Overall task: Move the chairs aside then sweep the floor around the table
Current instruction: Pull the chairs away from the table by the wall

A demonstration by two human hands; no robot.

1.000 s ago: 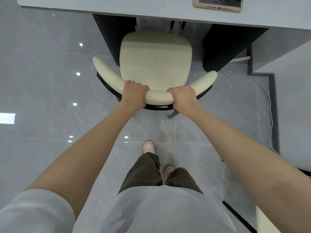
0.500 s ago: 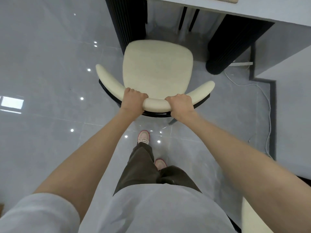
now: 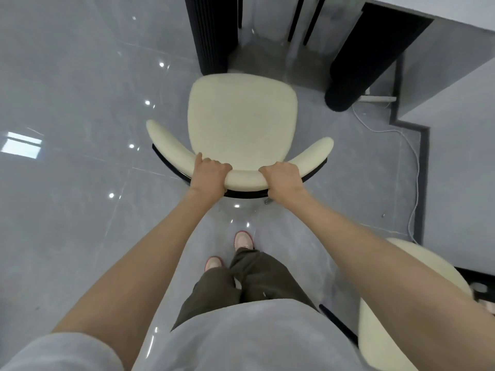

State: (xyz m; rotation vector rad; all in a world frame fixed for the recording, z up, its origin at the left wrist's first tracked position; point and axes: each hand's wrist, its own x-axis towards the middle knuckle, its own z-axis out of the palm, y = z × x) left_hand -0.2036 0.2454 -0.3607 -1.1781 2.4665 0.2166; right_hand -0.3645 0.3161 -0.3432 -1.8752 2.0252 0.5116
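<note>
The left hand (image 3: 207,175) and right hand (image 3: 284,178) curl their fingers (image 3: 217,166) tight over the chair's curved backrest. The chair (image 3: 242,116) stands on the floor (image 3: 67,89) beyond the fingers, its seat front pointing away at the desk (image 3: 463,6). It was tucked under the desk a second ago and now stands clear of it.

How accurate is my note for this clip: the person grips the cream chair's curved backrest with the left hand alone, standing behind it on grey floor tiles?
One detail is wrong: it is not the left hand alone. The head view shows the right hand also gripping the curved backrest of the cream chair. The rest holds: the person stands behind it on grey floor tiles.
</note>
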